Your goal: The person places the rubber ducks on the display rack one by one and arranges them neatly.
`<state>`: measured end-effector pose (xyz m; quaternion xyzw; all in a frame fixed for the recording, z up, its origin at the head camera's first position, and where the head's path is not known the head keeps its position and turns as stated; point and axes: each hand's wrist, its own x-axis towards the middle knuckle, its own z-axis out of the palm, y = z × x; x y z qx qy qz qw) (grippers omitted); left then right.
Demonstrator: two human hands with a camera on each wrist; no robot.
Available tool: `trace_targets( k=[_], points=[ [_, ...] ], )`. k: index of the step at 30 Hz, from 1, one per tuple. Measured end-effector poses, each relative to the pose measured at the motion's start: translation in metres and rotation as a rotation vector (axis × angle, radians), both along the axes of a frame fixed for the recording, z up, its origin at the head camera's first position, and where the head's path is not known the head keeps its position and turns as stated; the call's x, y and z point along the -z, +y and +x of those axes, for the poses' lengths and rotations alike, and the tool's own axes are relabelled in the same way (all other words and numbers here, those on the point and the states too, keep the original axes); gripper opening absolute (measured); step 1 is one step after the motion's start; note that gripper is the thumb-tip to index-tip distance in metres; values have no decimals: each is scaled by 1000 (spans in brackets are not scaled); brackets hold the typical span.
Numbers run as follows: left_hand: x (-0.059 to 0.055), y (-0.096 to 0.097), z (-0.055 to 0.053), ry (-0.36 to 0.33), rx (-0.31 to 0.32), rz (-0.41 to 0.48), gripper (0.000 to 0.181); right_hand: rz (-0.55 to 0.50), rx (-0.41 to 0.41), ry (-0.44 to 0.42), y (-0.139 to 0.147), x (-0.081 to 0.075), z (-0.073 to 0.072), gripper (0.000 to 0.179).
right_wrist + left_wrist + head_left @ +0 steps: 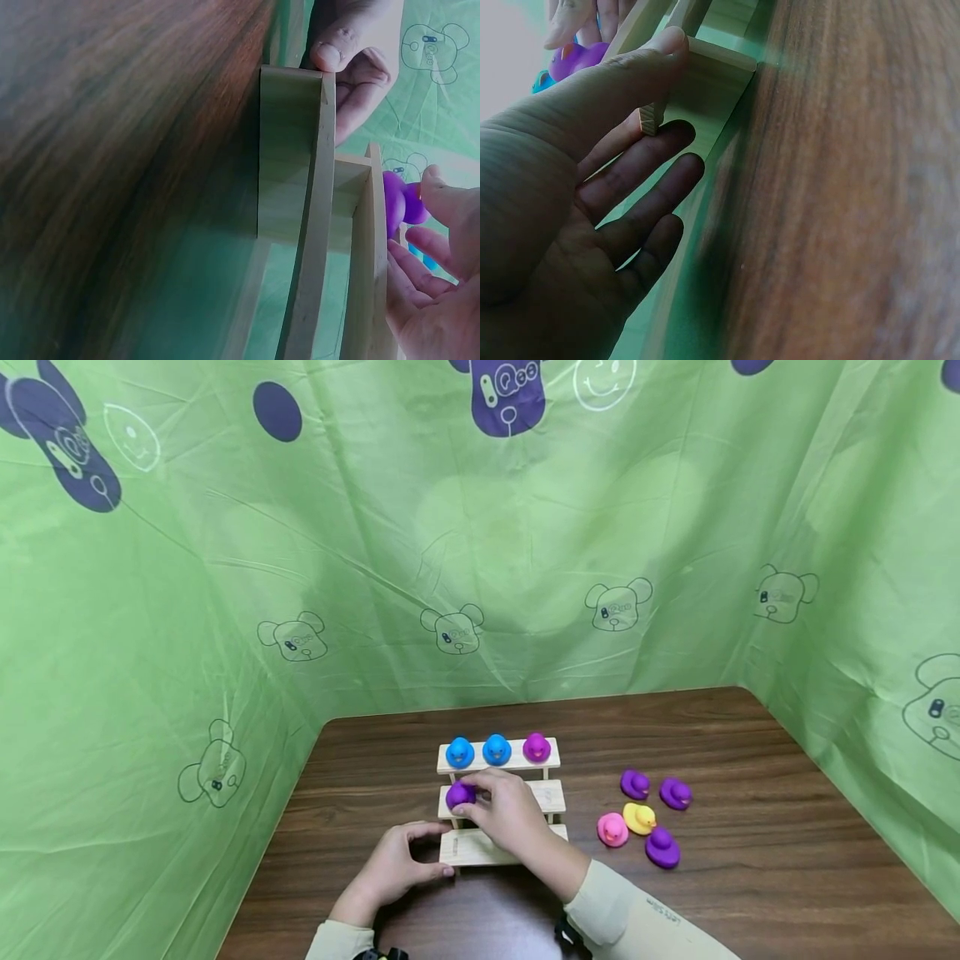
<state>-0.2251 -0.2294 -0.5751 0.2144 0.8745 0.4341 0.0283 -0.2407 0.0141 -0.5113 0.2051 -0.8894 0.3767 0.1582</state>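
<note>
A three-step wooden display stand [474, 850] is on the table, with two blue rubber ducks [460, 752] and a magenta rubber duck [536, 747] along its top step. At the left end of the middle step sits a purple rubber duck [459, 795]. My right hand [513, 814] pinches that duck between thumb and fingers; in the right wrist view the thumb is at the purple duck's [403, 201] head. My left hand [392, 865] grips the left end of the bottom step, thumb on the front edge. In the left wrist view the lower fingers of the left hand [577, 180] are loosely extended.
Right of the stand lie three purple ducks [663, 848], a pink duck [612, 830] and a yellow duck [639, 818]. The brown wooden table [750, 852] is enclosed by green printed curtains [480, 560] at the back and sides.
</note>
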Motion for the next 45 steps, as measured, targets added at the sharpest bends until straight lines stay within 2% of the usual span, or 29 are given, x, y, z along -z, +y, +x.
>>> trace_targets(
  k=[10,26,30,36,45],
  points=[
    [0,-1,1,-4,-9,2,56,-29,-2,-24,9,-3,4,40],
    [-2,-1,1,-17,-7,8,56,-66,-1,-15,30,-8,10,41],
    [-2,-1,0,-17,-7,3,56,-112,-36,-6,37,-9,12,39],
    [0,-1,0,-19,-8,8,56,-214,-140,-64,52,-12,14,37],
    [1,-1,0,-26,-11,12,57,-297,-168,-56,76,-15,16,32]
  ],
)
